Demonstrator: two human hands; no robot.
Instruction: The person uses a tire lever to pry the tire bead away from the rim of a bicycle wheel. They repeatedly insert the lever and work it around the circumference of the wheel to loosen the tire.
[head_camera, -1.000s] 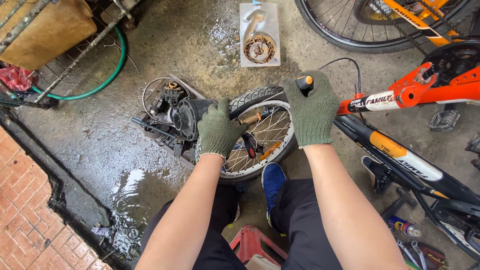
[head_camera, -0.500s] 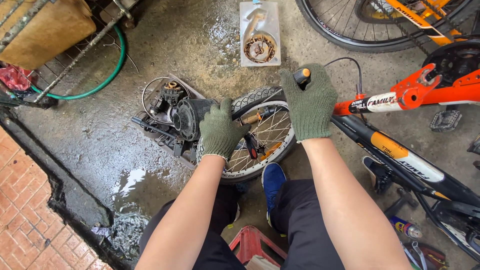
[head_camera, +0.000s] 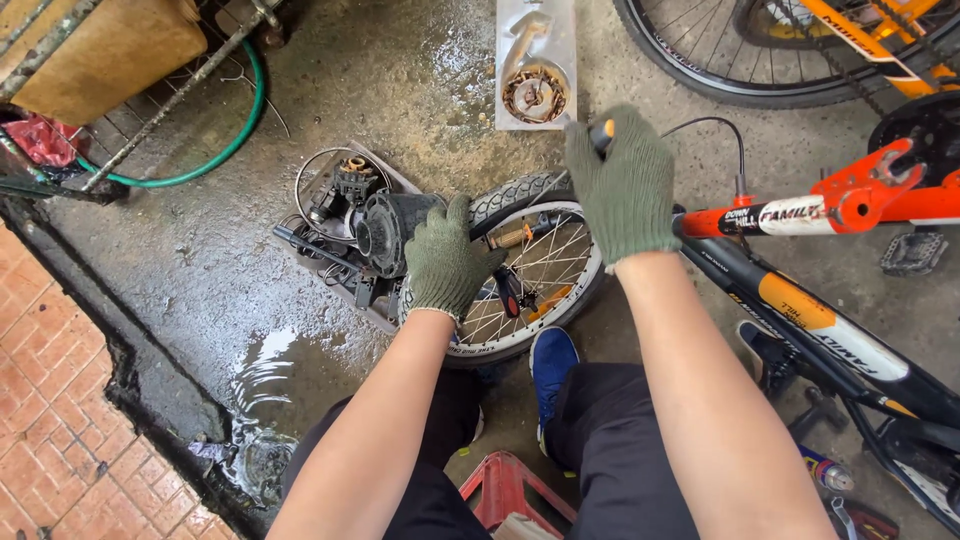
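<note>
A small spoked bicycle wheel (head_camera: 540, 270) with a black tyre lies on the wet concrete in front of my knees. My left hand (head_camera: 445, 262), in a green knit glove, grips the tyre on its left side. Gloved the same way, my right hand (head_camera: 625, 185) is closed around the orange handle of a tool (head_camera: 601, 131) above the wheel's upper right rim; the tool's tip is hidden. A red-handled tool (head_camera: 508, 290) and an orange one (head_camera: 545, 302) lie among the spokes.
An orange and black bicycle frame (head_camera: 800, 215) lies to the right. A tray of dark greasy parts (head_camera: 350, 225) sits left of the wheel. A packaged part (head_camera: 535, 60), a large wheel (head_camera: 720, 60), a green hose (head_camera: 215, 150) and a red stool (head_camera: 505, 490) are around.
My right hand has lifted slightly with the orange-handled tool. My left hand has stayed on the tyre.
</note>
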